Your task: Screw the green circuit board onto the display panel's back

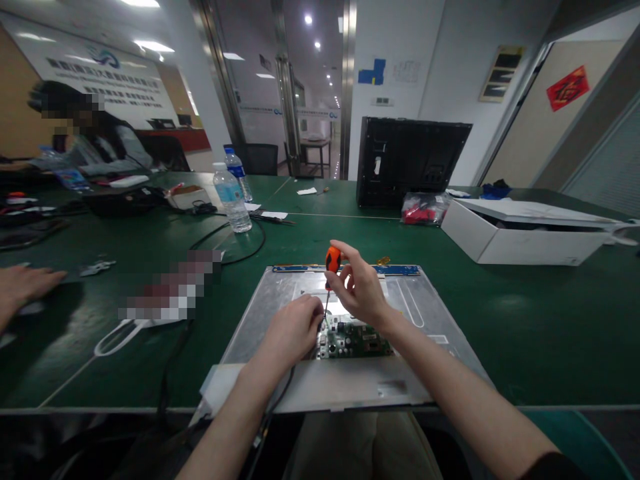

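Observation:
My right hand (359, 283) is closed around the orange-and-black handle of a screwdriver (333, 259). The screwdriver stands nearly upright, its thin shaft reaching down to the left edge of a green circuit board (353, 339). Beside the tip, my left hand (299, 327) rests at the board's edge with its fingers bent together; whatever they pinch, if anything, is hidden. Under both hands lies a flat silver metal panel (265, 310), with a narrow blue strip board (400, 270) along its far edge. A dark cable (287, 385) runs from under my left hand towards me.
Two water bottles (233, 200) stand at the back left. A black monitor (410, 163) and an open white box (520, 233) are at the right. Another person's hand (27, 287) is at the left table edge. A white cable loop (113, 340) lies nearer me.

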### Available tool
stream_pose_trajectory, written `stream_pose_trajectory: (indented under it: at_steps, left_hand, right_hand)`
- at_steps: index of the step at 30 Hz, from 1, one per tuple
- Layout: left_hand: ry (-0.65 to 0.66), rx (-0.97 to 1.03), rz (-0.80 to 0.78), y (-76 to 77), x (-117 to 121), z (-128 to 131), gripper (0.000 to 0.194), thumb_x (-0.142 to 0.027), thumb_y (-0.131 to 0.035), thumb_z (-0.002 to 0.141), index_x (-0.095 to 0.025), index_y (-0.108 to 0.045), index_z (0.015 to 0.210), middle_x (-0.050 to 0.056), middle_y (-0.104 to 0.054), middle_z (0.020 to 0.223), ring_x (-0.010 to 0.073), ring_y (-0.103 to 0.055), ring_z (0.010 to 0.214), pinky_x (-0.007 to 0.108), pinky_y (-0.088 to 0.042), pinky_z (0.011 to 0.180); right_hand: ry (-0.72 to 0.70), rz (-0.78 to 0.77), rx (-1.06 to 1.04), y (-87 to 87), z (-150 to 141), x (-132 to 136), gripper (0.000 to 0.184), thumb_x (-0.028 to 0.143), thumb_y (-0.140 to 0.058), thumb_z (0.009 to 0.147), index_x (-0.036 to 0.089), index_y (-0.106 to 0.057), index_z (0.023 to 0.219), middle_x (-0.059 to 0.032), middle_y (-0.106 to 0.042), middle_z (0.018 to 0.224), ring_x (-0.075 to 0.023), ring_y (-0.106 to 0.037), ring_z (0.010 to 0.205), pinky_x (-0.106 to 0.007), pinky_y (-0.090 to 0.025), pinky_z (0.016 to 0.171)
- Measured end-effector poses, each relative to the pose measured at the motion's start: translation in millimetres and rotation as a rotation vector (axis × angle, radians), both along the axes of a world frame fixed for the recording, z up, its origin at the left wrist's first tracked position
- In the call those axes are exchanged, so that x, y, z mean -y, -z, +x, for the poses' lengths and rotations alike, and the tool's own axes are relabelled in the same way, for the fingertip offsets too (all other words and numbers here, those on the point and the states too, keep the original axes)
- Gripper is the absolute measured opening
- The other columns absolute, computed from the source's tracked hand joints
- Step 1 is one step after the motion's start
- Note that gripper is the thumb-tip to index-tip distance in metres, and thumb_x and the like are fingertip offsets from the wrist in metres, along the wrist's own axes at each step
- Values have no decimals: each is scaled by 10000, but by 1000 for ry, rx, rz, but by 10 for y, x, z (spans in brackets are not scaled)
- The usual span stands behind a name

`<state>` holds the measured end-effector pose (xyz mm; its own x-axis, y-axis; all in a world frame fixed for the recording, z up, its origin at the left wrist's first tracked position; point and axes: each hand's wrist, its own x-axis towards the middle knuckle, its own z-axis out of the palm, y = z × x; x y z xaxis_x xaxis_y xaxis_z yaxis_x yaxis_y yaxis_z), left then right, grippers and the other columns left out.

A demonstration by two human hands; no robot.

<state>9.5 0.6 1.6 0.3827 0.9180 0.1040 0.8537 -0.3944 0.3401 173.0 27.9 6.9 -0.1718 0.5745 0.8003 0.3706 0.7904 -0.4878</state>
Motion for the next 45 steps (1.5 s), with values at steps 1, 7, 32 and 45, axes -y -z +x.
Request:
stream_pose_trajectory:
  at_steps: [1,7,32,45]
  left_hand:
    - [-2,2,-1,3,-1,-1,136,-114,-514,875,-182,-610,808,64,-672,848,217,-617,783,301,-402,695]
    - [0,-5,4,29,-7,-12,133,-124,-514,882,-189,-609,815,60,-675,851,216,-622,793,294,-402,699]
    - [8,-7,9,23,-10,-11,134,-111,-506,881,-182,-604,823,70,-675,880,223,-618,803,305,-402,703]
    - [0,-13,0,22,-11,-6,133,-120,-510,873,-180,-618,825,72,-668,869,231,-618,803,310,-401,701]
  right_hand:
    - [-4,-10,-5,-3,0,2,448,231,-518,941,227,-393,1371,-21,-652,933,-59,-521,510,-189,-405,466]
    - [39,-23,-2,20,-2,-28,455,235,-527,939,221,-381,1369,3,-642,855,-57,-506,482,-189,-393,463]
    - [9,1,17,11,6,-23,495,231,-558,920,247,-386,1385,-31,-661,1010,-47,-524,485,-207,-438,489]
    - [51,31,39,-26,8,-20,506,294,-615,919,252,-441,1392,-10,-548,927,-77,-492,564,-221,-461,518]
